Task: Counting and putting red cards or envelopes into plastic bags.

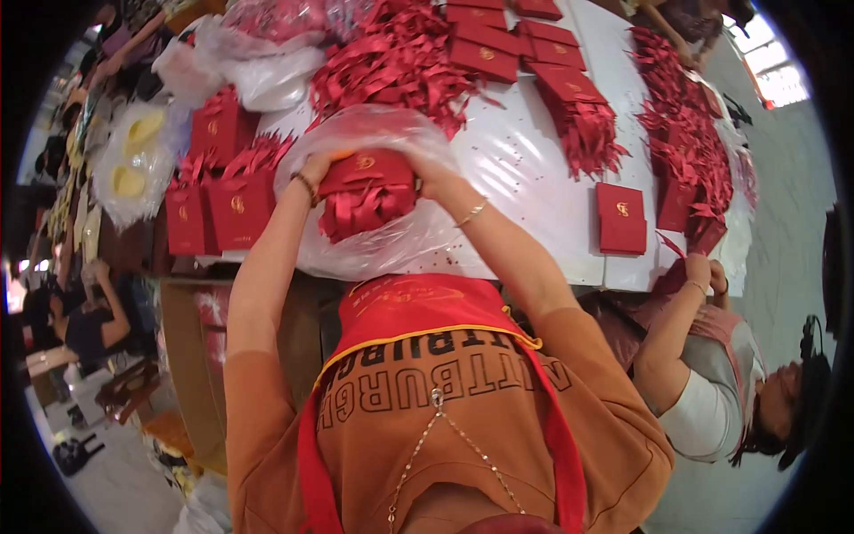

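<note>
A bundle of red paper gift bags (366, 167) with red ribbon handles and gold print sits in a clear plastic bag (342, 260) at the table's near edge. My left hand (317, 167) grips the bundle's left side, its fingers partly hidden behind it. On the opposite side my right hand (434, 176) closes round the bundle's right edge, fingertips out of sight. The plastic spreads loosely around both hands, its mouth gaping beyond the bundle. Ribbon loops lie on the side of the bundle nearest me.
Upright red gift bags (238, 206) stand at my left, beside a cardboard box (191, 374) below the table. A heap of red ribbons (391, 67) and stacked red bags (480, 53) lie farther back. At right a co-worker (712, 383) handles a red bag near another stack (621, 218).
</note>
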Action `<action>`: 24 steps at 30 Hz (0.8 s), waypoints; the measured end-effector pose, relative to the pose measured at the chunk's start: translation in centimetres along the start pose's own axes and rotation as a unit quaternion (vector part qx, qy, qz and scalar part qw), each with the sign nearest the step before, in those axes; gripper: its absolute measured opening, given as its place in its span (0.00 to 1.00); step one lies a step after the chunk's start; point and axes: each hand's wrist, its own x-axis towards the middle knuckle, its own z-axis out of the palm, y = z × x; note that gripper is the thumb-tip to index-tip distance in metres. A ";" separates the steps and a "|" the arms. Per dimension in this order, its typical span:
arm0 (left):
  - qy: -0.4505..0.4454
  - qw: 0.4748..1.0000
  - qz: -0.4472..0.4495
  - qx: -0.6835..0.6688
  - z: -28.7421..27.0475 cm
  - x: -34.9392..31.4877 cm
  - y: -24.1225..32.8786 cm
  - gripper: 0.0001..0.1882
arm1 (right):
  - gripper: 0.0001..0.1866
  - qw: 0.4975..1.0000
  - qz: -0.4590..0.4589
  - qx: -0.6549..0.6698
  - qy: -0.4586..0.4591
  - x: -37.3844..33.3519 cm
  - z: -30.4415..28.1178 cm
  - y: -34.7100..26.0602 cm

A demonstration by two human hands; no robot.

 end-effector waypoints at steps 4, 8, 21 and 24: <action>-0.005 1.000 -0.015 0.019 3.6 -0.7 0.4 0.15 | 0.16 0.985 -0.121 -0.113 -0.053 4.6 -5.8 1.1; 0.020 0.996 0.033 0.080 1.3 1.6 -0.7 0.16 | 0.16 0.969 -0.146 -0.191 -0.055 2.7 -3.6 -0.8; 0.287 0.503 0.291 0.762 5.9 -2.9 -0.5 0.26 | 0.18 0.997 -0.006 -0.052 0.060 -1.6 1.0 -1.6; 0.140 0.564 0.386 0.717 6.5 -3.4 0.3 0.25 | 0.18 0.996 -0.006 -0.049 0.080 -0.4 0.0 -1.2</action>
